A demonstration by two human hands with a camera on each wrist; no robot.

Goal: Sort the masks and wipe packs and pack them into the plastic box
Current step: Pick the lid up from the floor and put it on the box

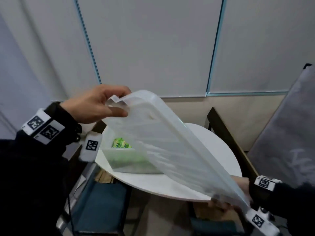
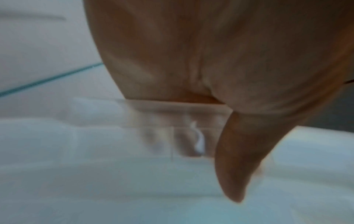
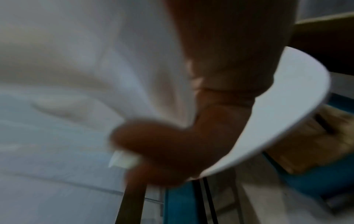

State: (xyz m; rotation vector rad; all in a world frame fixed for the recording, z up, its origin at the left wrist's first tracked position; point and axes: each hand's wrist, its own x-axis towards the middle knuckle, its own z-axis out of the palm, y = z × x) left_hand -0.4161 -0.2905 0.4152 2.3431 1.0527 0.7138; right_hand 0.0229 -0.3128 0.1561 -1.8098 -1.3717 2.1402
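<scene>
Gripping translucent plastic lid; both hands.

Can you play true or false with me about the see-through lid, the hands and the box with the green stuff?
1. Both hands hold the lid. True: the left hand pinches its far end and the right hand grips its near end.
2. The lid is shut flat on the box. False: it is tilted in the air over the box.
3. Green packs are inside the box. True.
4. The box stands on a black square table. False: the table is white and round.
5. The left hand is empty. False: it pinches the lid's tab.
</scene>
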